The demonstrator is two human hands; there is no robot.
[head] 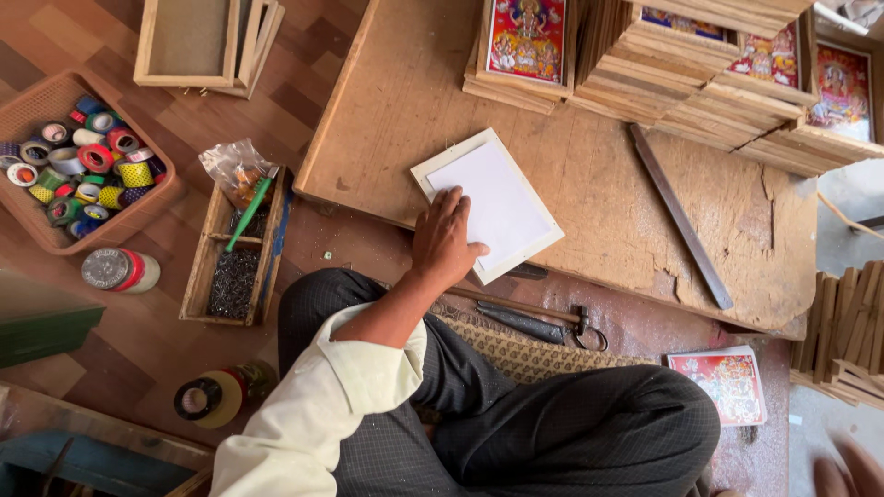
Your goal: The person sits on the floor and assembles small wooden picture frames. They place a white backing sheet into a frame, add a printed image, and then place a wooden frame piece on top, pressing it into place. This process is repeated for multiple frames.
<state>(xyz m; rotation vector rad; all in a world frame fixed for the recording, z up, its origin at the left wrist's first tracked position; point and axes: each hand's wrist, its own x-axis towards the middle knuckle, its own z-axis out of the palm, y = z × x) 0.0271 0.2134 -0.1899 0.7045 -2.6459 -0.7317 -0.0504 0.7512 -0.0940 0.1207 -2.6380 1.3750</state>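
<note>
pressing flat with fingers spread, the left hand (445, 241) rests on a white-backed picture frame (488, 204) lying at the near edge of the wooden board (608, 193). the right hand (843, 471) is blurred; its state cannot be told.

Couldn't really make out the right hand (845, 475), just a blurry smear cut off at the bottom right corner, grip impossible to tell. Lost part of the white-backed wooden picture frame (488, 202) under the left hand (444, 241). Only saw slivers of the stacked wooden frames (727, 83), chopped by the top edge. Same for the blue wooden box (101, 465) bottom left. Couldn't tell the tiny dark bits in the small wooden tray (235, 276), nails maybe.
</note>
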